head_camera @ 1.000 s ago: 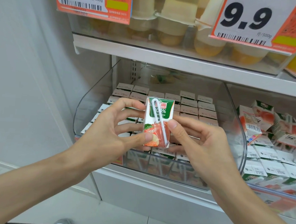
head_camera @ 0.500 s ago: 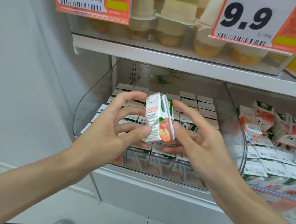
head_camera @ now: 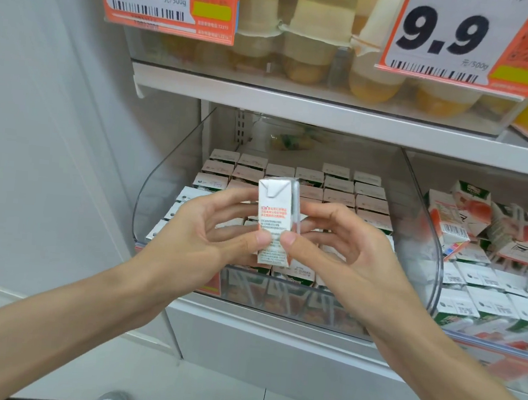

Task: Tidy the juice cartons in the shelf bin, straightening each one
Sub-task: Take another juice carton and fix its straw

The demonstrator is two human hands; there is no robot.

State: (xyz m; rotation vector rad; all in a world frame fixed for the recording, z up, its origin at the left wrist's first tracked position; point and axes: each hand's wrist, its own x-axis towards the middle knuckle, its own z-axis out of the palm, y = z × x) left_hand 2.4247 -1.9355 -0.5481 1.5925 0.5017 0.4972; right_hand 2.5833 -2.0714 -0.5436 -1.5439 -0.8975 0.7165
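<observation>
We are holding one juice carton [head_camera: 275,220] upright above the front of the shelf bin [head_camera: 147,195], left hand [head_camera: 203,229] and right hand [head_camera: 345,249] fingers pinching it. Inside the bin, rear rows [head_camera: 338,187] are standing straight; we are judging this carton's return outstanding.

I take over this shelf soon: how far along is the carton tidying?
Done: rows of cartons in the clear bin stand squared. In hand: left hand and right hand hold one carton upright above them. To do: seat it; jumbled cartons fill the neighbouring bin.
</observation>
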